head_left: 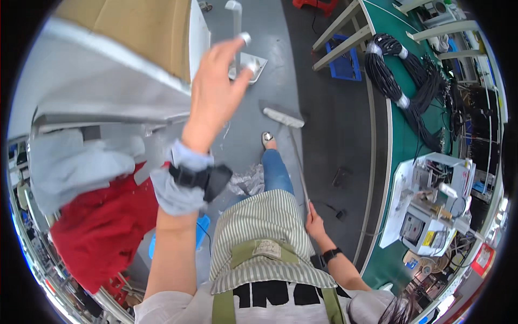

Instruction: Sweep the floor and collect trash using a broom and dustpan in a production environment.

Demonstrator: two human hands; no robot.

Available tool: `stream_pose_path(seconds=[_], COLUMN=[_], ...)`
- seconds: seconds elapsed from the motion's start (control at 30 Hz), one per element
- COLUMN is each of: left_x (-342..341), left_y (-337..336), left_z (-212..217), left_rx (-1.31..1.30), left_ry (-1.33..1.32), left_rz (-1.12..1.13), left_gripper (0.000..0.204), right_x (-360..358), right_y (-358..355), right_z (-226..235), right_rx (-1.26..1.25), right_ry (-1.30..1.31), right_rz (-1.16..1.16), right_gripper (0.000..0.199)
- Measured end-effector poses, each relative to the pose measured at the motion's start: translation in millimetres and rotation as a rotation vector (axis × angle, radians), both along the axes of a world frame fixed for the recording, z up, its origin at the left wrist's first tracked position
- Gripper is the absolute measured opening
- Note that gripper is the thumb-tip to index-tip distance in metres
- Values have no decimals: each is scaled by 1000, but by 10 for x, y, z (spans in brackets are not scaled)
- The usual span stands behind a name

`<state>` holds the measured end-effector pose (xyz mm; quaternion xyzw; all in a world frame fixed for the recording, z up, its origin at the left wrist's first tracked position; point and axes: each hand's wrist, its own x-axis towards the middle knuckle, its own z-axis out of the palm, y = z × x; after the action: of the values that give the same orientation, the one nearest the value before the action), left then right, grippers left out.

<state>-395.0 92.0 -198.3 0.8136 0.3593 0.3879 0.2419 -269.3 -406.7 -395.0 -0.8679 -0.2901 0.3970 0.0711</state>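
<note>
My left hand [213, 94] is raised in front of me, its thumb and forefinger spread apart with white covers on the tips. It holds nothing. Beyond it on the floor stands a pale long-handled dustpan [259, 72], partly hidden behind the fingers; whether they touch it I cannot tell, though the hand looks nearer to me. Low at my right side, my right hand [314, 222] is closed around the thin handle of a broom [284, 117]. The broom's head rests on the floor ahead of my shoe.
At left stands a large white-walled bin with a cardboard box [135, 27], near red cloth [108, 227] and grey cloth [81, 167]. Crumpled clear plastic [249, 181] lies by my leg. A green workbench [396, 129] on the right bears coiled black cables [384, 70] and a machine [423, 227].
</note>
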Motion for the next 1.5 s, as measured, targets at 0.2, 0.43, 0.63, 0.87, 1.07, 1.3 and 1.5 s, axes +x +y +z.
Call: stream_pose_path(seconds=[0.2, 0.43, 0.63, 0.87, 1.07, 1.3, 1.5], left_x=[-1510, -2377, -2415, -2531, -2449, -2538, -2736], left_y=[-1840, -4098, -5116, -6226, -6828, -7246, -7535], left_z=[0, -231, -199, -221, -327, -302, -288], left_rx=[-352, -791, -903, -979, -1036, -1189, -1257], left_ry=[127, 323, 378, 386, 321, 431, 453], left_rz=[122, 338, 246, 443, 530, 572, 591], left_gripper=[30, 25, 24, 24, 23, 22, 21], right_x=[-180, 257, 92, 533, 125, -763, -120], right_y=[-466, 421, 539, -811, -14, 1975, 496], right_z=[1227, 449, -521, 638, 538, -1442, -1459], right_rx=[-114, 240, 98, 271, 344, 450, 507], right_ry=[397, 73, -57, 175, 266, -8, 56], right_rz=[-175, 363, 484, 533, 755, 962, 856], right_gripper=[42, 39, 49, 39, 42, 43, 48])
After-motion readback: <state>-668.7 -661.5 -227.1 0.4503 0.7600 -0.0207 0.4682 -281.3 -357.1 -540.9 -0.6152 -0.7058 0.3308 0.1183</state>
